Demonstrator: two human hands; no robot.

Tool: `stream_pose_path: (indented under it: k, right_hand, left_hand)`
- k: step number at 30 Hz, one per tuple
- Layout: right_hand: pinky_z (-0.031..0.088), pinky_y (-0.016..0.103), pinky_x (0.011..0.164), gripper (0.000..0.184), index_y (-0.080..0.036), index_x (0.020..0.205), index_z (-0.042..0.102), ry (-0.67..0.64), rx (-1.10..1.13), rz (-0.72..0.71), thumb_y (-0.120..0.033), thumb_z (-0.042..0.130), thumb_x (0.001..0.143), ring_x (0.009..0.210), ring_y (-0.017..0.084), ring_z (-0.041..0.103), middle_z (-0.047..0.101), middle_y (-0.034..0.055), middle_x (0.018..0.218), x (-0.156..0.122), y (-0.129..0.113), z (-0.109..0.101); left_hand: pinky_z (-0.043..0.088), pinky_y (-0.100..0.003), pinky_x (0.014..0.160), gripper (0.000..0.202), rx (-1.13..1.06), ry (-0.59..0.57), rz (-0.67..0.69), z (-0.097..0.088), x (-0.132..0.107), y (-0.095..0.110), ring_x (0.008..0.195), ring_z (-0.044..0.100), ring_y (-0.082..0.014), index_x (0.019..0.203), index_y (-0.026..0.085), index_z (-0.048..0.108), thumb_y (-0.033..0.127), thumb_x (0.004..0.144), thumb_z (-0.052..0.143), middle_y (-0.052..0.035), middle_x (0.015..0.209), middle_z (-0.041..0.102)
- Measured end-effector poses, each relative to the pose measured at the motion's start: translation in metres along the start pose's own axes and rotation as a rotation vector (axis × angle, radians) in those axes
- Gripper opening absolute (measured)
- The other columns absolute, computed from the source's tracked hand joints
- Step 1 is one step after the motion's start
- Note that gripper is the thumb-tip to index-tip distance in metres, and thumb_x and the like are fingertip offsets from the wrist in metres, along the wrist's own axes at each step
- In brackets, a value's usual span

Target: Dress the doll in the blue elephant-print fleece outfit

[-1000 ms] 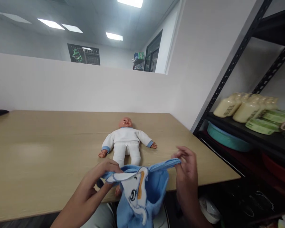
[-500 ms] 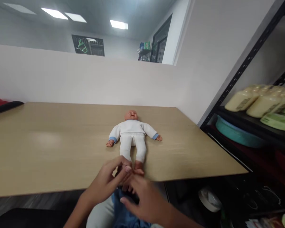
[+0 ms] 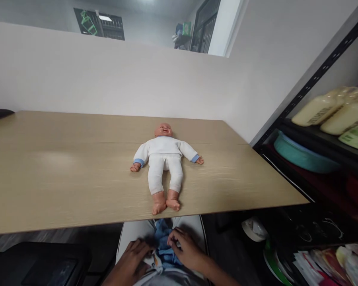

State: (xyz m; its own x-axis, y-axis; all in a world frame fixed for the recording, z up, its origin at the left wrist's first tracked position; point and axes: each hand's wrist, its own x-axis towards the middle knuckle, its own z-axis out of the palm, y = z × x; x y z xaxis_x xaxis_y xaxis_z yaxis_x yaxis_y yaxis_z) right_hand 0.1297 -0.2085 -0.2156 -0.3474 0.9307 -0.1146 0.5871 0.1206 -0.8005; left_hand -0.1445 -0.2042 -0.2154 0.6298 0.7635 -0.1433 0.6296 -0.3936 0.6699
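A baby doll (image 3: pixel 165 147) in a white top with blue cuffs and white trousers lies on its back on the table, bare feet toward me. Below the table edge, a piece of blue denim-like cloth (image 3: pixel 167 254) rests in my lap, with a small white and orange patch beside it. My left hand (image 3: pixel 134 258) is at the cloth's left side, palm down, fingers loosely bent and apart, slightly blurred. On the other side hovers my right hand (image 3: pixel 186 248), its fingers curled with a gap to the thumb, close to the cloth. Neither hand touches the doll.
The wooden table (image 3: pixel 77 178) ends just above my lap. To the right, a black shelf rack holds cream-coloured bottles (image 3: pixel 319 109) and a teal basin (image 3: pixel 304 153). Packets (image 3: pixel 325 264) lie low at the right. A black object (image 3: pixel 38 262) stands at lower left.
Both hands have left the doll's feet and dropped into my lap beside the blue cloth. The doll's feet now show fully. The view has tilted downward.
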Motion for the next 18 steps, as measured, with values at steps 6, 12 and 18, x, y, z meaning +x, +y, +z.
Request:
stream_pose_path:
  k: [6, 12, 18]
  right_hand:
    - [0.048, 0.038, 0.101, 0.054, -0.026, 0.123, 0.06, -0.166, 0.032, 0.027, -0.028, 0.085, 0.076, 0.121, 0.03, 0.062, 0.067, 0.0083, 0.128, -0.023, -0.041, -0.002]
    - [0.049, 0.032, 0.092, 0.021, -0.025, 0.11, 0.065, -0.012, 0.056, -0.031, -0.022, 0.071, 0.089, 0.103, 0.023, 0.067, 0.07, 0.0035, 0.107, -0.031, -0.093, -0.046]
    - [0.05, 0.028, 0.087, 0.025, -0.024, 0.112, 0.067, 0.078, 0.095, -0.157, -0.016, 0.067, 0.089, 0.098, 0.019, 0.067, 0.07, 0.0024, 0.105, -0.039, -0.142, -0.115]
  left_hand:
    - [0.05, -0.042, 0.106, 0.026, -0.121, 0.004, 0.13, -0.03, 0.009, 0.042, 0.122, 0.06, -0.0298, 0.109, 0.029, 0.076, 0.014, 0.098, 0.057, -0.0076, 0.125, 0.071]
    - [0.055, -0.043, 0.102, 0.022, -0.254, 0.136, 0.099, -0.058, 0.002, 0.074, 0.115, 0.063, -0.03, 0.119, 0.031, 0.07, 0.032, 0.105, 0.054, -0.0078, 0.118, 0.072]
    - [0.054, -0.043, 0.107, 0.031, -0.285, 0.192, 0.166, -0.097, 0.004, 0.112, 0.118, 0.061, -0.0328, 0.111, 0.03, 0.073, 0.052, 0.09, 0.078, -0.0088, 0.121, 0.071]
